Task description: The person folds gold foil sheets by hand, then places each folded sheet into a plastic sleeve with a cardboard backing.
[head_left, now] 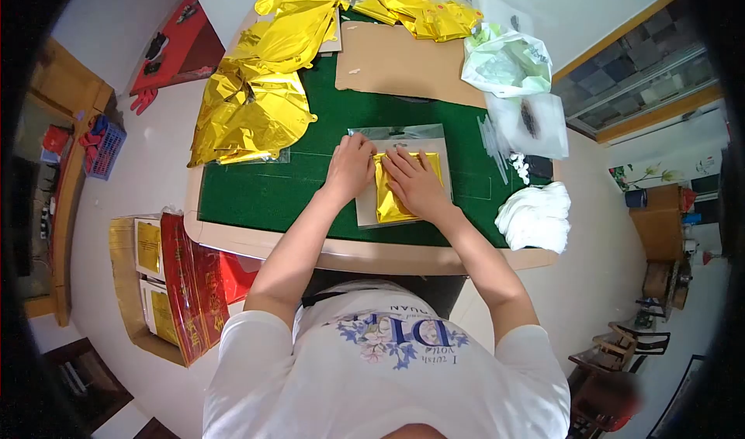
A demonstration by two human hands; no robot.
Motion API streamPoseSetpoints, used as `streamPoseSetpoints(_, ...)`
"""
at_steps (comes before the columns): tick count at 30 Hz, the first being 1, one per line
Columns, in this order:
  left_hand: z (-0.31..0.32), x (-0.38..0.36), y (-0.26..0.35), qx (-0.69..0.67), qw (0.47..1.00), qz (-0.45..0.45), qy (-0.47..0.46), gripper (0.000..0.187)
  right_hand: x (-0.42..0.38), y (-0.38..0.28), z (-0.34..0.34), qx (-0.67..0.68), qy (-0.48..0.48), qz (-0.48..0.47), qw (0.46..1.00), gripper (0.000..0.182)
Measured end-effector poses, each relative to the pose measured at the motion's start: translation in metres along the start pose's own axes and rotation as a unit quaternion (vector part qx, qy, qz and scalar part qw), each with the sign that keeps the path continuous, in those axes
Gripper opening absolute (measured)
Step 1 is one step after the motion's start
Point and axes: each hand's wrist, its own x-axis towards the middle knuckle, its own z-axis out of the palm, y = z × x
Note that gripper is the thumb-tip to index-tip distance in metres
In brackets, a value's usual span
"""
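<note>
Desk (256, 198): green felt top with a pale wooden rim, both hands working near its near edge. Far beyond the hands, a brown cardboard sheet (396, 63) lies flat. To the left of the left hand and stretching away from it, a big heap of gold foil pieces (252, 109); more gold foil at the far edge. Right of the right hand: a stack of white cloth-like pieces (537, 216), a clear bag with something dark inside (531, 121), and farther off a pale green plastic bag (506, 63).

Under the hands: a flat grey card (366, 206) with a clear sleeve (388, 133) showing just beyond the fingertips. On the card lies a folded gold foil piece (392, 202), mostly under the right hand.

Left hand (351, 167): palm down, fingers together, pressing at the foil's left upper edge; it grips nothing. Right hand (415, 183): flat and spread over the foil, fingers slightly apart, pressing rather than clamping.

Judgement on doing this step well: it looks like flattening the foil into a neat packet on the card. Keep one hand as the anchor and stroke outward with the other, so that trapped air leaves through the open edge. Line the foil's edges up with the card before creasing; foil holds a wrong crease. Press with flat fingers, not nails, to avoid a puncture. Whether the foil already sits partly inside the sleeve cannot be told.
</note>
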Motion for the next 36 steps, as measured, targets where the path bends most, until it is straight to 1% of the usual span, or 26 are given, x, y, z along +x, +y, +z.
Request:
streamPoseSetpoints(2, -0.002, 0.001, 0.002, -0.005, 1.0, -0.011, -0.016, 0.012, -0.001, 0.0, 0.001, 0.002, -0.001, 0.004, 1.0, 0.047)
streamPoseSetpoints(6, -0.003, 0.002, 0.003, -0.009, 1.0, -0.009, -0.017, 0.011, 0.0, 0.0, 0.003, 0.018, 0.012, 0.011, 1.0, 0.047)
streamPoseSetpoints(9, 0.001, 0.003, 0.0, -0.006, 1.0, -0.024, -0.015, 0.011, 0.001, 0.0, 0.005, 0.026, 0.018, 0.013, 0.999, 0.048)
streamPoseSetpoints(11, 0.007, 0.004, -0.003, -0.005, 1.0, -0.024, 0.004, 0.01, 0.0, 0.001, 0.006, 0.029, 0.019, 0.015, 0.999, 0.048)
streamPoseSetpoints(15, 0.009, 0.005, 0.0, 0.009, 0.999, -0.04, 0.001, 0.009, 0.0, 0.002, 0.008, 0.043, 0.023, 0.017, 0.999, 0.047)
streamPoseSetpoints(18, 0.013, 0.001, 0.004, 0.043, 0.997, -0.054, 0.02, 0.007, -0.001, 0.001, 0.008, 0.05, 0.02, 0.021, 0.998, 0.047)
streamPoseSetpoints(20, 0.012, -0.007, 0.007, 0.032, 0.997, -0.022, 0.066, 0.011, 0.001, 0.003, 0.007, 0.052, 0.014, 0.024, 0.998, 0.047)
streamPoseSetpoints(21, 0.009, -0.012, 0.01, 0.032, 0.997, -0.02, 0.064, 0.011, 0.001, 0.003, 0.008, 0.057, 0.015, 0.025, 0.998, 0.048)
streamPoseSetpoints(23, 0.004, -0.023, 0.013, 0.071, 0.994, 0.045, 0.071, 0.026, -0.001, 0.002, 0.01, 0.065, 0.014, 0.028, 0.997, 0.048)
streamPoseSetpoints(24, 0.005, -0.026, 0.012, 0.07, 0.994, 0.044, 0.068, 0.026, -0.001, 0.002, 0.008, 0.064, 0.015, 0.026, 0.997, 0.049)
streamPoseSetpoints(26, 0.006, -0.029, 0.01, 0.122, 0.99, 0.045, 0.047, 0.038, -0.001, 0.002, 0.009, 0.063, 0.014, 0.024, 0.998, 0.049)
streamPoseSetpoints(27, 0.007, -0.03, 0.012, 0.122, 0.991, 0.044, 0.046, 0.038, -0.001, 0.002, 0.01, 0.062, 0.018, 0.024, 0.998, 0.049)
streamPoseSetpoints(29, 0.008, -0.031, 0.016, 0.183, 0.982, 0.033, 0.018, 0.041, -0.001, 0.002, 0.01, 0.061, 0.022, 0.024, 0.998, 0.049)
streamPoseSetpoints(36, 0.01, -0.034, 0.016, 0.21, 0.976, 0.047, 0.022, 0.042, 0.0, 0.002, 0.008, 0.058, 0.019, 0.027, 0.998, 0.05)
